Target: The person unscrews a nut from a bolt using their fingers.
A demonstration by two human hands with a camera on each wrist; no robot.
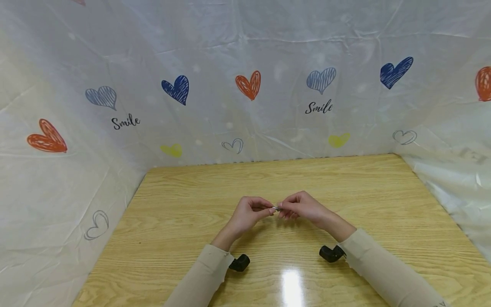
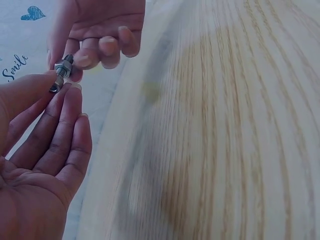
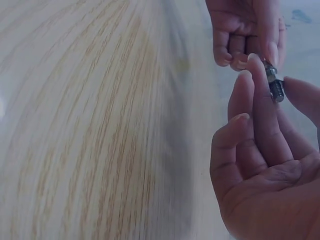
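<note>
A small metal bolt [image 2: 60, 74] is held up over the table between both hands. My left hand [image 1: 247, 214] pinches it at the head end between thumb and fingertips. Partway along the shank sits a hex nut [image 2: 63, 66], with bare thread showing on either side of it. My right hand [image 1: 308, 209] comes in from the other side, thumb and forefinger pinching at the nut. The right wrist view shows the threaded tip of the bolt sticking out between those fingers, while the other fingers [image 3: 231, 132] stay loosely bent.
Under the hands spreads a wood-grain table [image 1: 184, 204]. White sheeting [image 1: 276, 55] printed with hearts and "Smile" encloses its back and sides. Black wrist-worn devices [image 1: 240, 262] stick out by both beige sleeves [image 1: 387, 264].
</note>
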